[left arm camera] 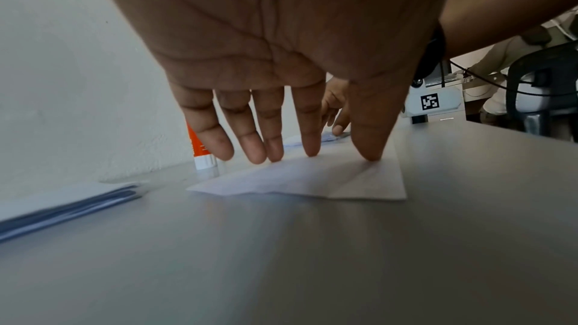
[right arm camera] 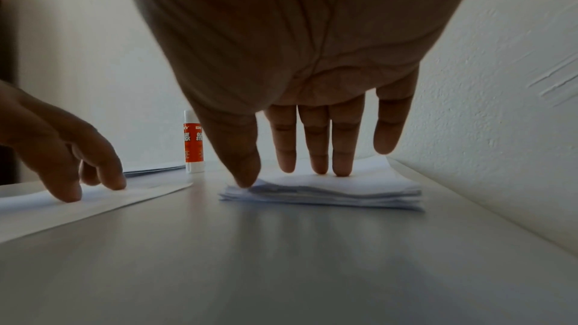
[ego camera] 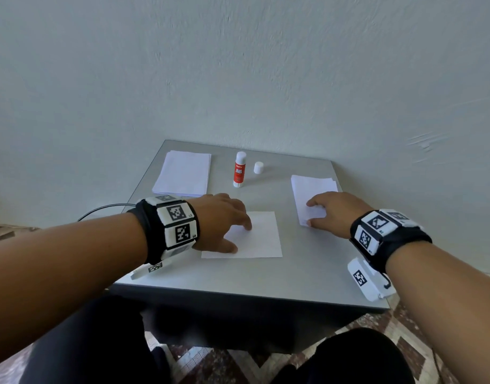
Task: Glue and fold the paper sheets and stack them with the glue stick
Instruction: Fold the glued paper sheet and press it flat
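A single white sheet [ego camera: 262, 236] lies flat at the middle of the grey table [ego camera: 307, 270]. My left hand [ego camera: 224, 220] presses on its left part with straight fingers [left arm camera: 309, 132]. A stack of folded sheets [ego camera: 311, 189] sits at the right; my right hand [ego camera: 328, 210] rests on it, fingertips [right arm camera: 319, 157] flat on top and thumb at its near corner. An orange-and-white glue stick [ego camera: 239, 173] stands uncapped at the back, its white cap [ego camera: 258, 167] beside it. A pile of unfolded sheets [ego camera: 184, 173] lies at the back left.
The wall [ego camera: 238, 65] rises right behind the table and close along its right side. A black cable [ego camera: 99, 210] runs off the table's left edge. Patterned carpet [ego camera: 238, 364] and my dark-trousered knees lie below the front edge.
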